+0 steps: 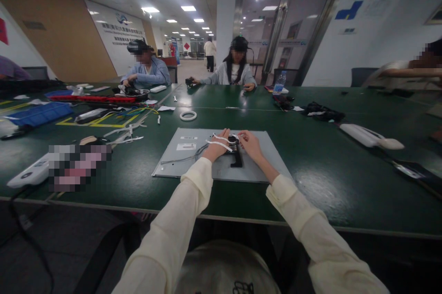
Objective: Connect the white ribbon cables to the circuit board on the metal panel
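Note:
A flat grey panel [255, 172] with white labels lies on the green table in front of me. On its middle rests a black L-shaped part [236, 160], with thin grey cables running off to the left. My left hand [218, 145] lies on the panel at the left of the black part, white strips crossing over it; its fingers are partly hidden by the strips. My right hand [250, 144] is at the upper right of the black part, fingers bent and pinched together near the end of a white strip. What it holds is too small to name.
A ring of white tape [188, 115] lies beyond the panel. Blue tray [43, 114], wires and a white device [34, 169] are at the left. At the right are a white device [366, 136] and black cloth [322, 112]. Several people sit around the table.

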Available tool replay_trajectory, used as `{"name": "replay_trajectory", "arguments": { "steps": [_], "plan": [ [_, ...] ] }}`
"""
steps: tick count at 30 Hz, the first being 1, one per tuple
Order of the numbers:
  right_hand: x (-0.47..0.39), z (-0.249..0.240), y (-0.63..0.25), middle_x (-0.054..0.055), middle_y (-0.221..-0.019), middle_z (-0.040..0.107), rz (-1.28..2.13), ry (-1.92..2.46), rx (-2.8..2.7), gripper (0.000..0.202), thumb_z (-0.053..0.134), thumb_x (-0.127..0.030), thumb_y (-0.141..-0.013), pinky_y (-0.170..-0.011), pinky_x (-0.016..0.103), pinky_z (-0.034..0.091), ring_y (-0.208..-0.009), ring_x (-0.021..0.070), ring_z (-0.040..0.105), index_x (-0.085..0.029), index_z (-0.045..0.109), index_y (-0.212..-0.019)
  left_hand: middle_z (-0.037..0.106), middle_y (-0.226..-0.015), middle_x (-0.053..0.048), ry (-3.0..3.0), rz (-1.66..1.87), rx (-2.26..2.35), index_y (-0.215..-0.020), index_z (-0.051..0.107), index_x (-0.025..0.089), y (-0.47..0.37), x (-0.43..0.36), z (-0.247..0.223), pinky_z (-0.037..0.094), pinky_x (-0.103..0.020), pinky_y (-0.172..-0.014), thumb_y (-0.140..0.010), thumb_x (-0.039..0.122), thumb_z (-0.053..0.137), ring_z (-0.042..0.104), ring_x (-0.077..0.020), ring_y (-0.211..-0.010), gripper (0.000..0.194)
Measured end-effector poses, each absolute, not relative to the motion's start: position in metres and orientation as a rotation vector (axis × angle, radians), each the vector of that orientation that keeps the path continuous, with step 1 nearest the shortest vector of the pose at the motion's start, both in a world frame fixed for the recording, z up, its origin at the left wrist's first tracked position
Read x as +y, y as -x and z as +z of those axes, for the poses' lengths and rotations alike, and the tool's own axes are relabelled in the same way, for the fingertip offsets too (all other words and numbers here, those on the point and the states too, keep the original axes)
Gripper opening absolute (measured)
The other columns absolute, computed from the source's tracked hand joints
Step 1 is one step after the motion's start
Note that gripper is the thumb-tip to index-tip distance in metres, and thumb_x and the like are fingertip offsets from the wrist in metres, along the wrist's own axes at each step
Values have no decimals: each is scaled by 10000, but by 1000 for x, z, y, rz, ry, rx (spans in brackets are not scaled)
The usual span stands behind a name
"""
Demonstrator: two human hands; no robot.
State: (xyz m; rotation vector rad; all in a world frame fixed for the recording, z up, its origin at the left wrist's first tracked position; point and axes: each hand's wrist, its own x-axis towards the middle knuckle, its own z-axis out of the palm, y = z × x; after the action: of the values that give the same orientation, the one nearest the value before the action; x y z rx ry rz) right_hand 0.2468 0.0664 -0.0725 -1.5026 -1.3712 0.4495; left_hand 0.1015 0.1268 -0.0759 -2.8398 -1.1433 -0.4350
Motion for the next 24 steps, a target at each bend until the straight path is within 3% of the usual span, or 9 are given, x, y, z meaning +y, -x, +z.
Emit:
{"name": "replay_trajectory", "arguments": {
  "steps": [9, 16, 24],
  "plan": [
    [68, -74, -247, -13, -655, 559, 516, 1606, -1308, 216, 448, -296, -764, -462, 161, 379, -541, 85, 524, -163, 547, -903, 368, -1390, -179, 2839, -456, -1105, -1326, 312, 65, -103, 130, -79, 330, -398, -1042, -866, 132, 322, 322, -199, -1307, 465],
    [67, -77, -252, -9, -632, 580, 416, 1734, -1348, 177, 459, -223, -766, -577, 188, 398, -582, 100, 548, -156, 571, -885, 597, -1092, -131, 2905, -457, -1080, -1103, 499, 103, -103, 130, -77, 444, -358, -900, -873, 187, 413, 557, -212, -1045, 259],
    [61, -76, -250, 18, -678, 601, 290, 1886, -1452, 197, 506, -199, -765, -607, 210, 337, -675, 136, 539, -168, 594, -938, 608, -1035, -128, 2913, -439, -1072, -1030, 538, 109, -101, 128, -74, 445, -353, -879, -871, 184, 415, 573, -202, -970, 214]
  ]
}}
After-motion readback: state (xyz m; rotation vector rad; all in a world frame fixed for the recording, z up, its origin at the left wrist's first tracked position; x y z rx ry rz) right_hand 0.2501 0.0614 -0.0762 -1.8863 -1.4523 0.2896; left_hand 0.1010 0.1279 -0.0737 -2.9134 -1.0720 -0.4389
